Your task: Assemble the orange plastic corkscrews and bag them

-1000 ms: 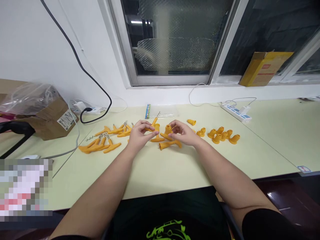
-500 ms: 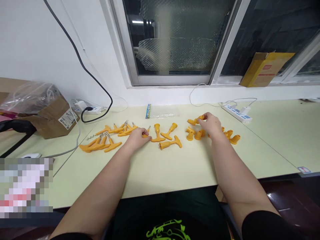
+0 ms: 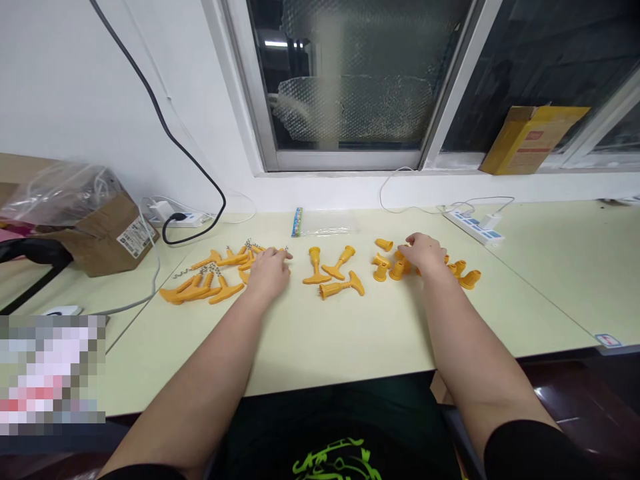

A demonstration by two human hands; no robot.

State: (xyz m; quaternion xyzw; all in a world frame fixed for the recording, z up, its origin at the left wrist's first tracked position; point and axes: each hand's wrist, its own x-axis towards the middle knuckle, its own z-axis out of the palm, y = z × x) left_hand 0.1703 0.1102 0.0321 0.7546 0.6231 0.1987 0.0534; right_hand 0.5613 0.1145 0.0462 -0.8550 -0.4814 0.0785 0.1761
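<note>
My left hand (image 3: 270, 272) lies over the right end of a group of yellow T-handled corkscrews (image 3: 226, 291) with bare metal spirals. Its fingers curl round a corkscrew, mostly hidden, whose spiral (image 3: 286, 249) shows behind them. Over a cluster of yellow plastic sleeves (image 3: 397, 270) is my right hand (image 3: 426, 253), thumb and fingertips apart and no sleeve visible between them. One sleeve (image 3: 384, 245) lies on its side left of that hand. Between my hands rest three corkscrews with sleeves over their spirals, the nearest corkscrew (image 3: 341, 287) lying sideways.
A clear plastic bag (image 3: 327, 223) lies at the back of the pale table (image 3: 330, 353). Power strips (image 3: 473, 227) with cables stand along the wall. At left is a cardboard box (image 3: 103, 230) with plastic wrap; a yellow carton (image 3: 535, 140) leans at the window.
My left hand has moved left, toward the corkscrew group. My right hand has come slightly nearer to me, and the sleeve that was between its fingertips no longer shows there.
</note>
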